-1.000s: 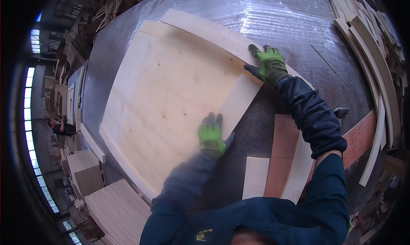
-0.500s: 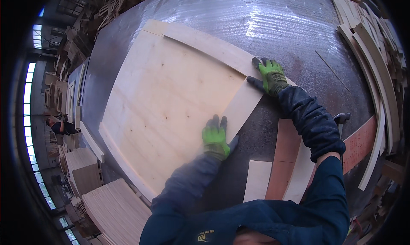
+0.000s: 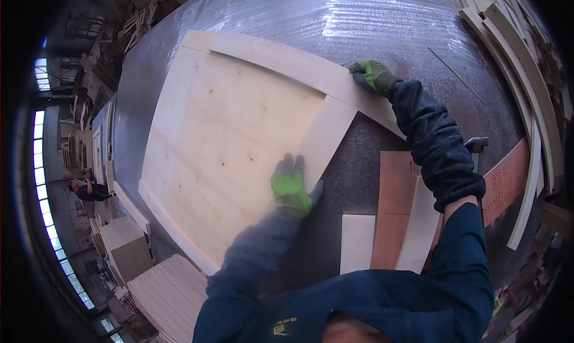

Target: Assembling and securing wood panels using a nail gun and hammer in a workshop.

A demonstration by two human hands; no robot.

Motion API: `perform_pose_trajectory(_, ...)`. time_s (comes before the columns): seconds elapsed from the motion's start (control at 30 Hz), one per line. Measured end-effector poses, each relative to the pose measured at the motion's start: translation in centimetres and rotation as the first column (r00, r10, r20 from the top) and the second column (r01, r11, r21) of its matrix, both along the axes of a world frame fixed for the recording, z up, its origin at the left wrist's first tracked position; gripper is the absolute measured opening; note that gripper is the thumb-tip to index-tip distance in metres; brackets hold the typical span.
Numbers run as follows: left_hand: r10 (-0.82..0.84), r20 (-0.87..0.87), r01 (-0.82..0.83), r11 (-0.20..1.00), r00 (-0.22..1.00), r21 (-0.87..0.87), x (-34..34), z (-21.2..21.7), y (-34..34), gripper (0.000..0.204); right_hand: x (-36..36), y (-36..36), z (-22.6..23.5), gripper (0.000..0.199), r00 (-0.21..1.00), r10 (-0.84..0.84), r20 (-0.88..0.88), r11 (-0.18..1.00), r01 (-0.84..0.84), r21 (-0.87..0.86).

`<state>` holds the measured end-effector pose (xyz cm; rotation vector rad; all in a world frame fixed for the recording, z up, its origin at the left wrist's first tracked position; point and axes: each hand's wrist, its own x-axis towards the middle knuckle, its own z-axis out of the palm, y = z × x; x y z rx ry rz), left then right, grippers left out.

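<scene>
One long strip (image 3: pixel 299 66) edges the panel (image 3: pixel 230 124) on your bench (image 3: pixel 412 38). Your left hand (image 3: pixel 292 186) rests flat; your right hand (image 3: pixel 375 77) curls at the strip, grip unclear, so uneven pushing might skew it.

The left hand (image 3: pixel 291 187) lies palm down, fingers (image 3: pixel 289 163) pointing forward, thumb (image 3: pixel 316 191) spread rightward; the right hand (image 3: pixel 374 77), fingers curled, sits farther forward, its forearm (image 3: pixel 426 133) slanting leftward.

A long row of bright windows (image 3: pixel 38 157) runs down the left, beside a grey wall (image 3: pixel 52 142). Board stacks (image 3: pixel 170 292) stand near left; scrap timber (image 3: pixel 140 26), seemingly loose in the dimness, lies far left. White light glares across the far tabletop (image 3: pixel 418 50).
</scene>
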<state>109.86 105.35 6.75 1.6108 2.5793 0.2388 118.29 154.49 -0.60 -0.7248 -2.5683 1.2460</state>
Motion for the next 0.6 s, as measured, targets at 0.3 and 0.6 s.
perform_pose_trajectory(0.3,0.006,-0.024,-0.006,1.000,1.000,0.005,-0.2,0.0,2.0,0.110,-4.5,5.3,1.4,0.029,0.984,0.067,0.167,0.987,-0.041,-0.155)
perform_pose_trajectory(0.6,0.002,-0.040,0.000,1.000,0.999,0.028,-0.4,-0.2,1.4,0.109,-5.6,3.3,0.2,0.026,0.997,0.002,0.077,0.982,0.013,-0.188)
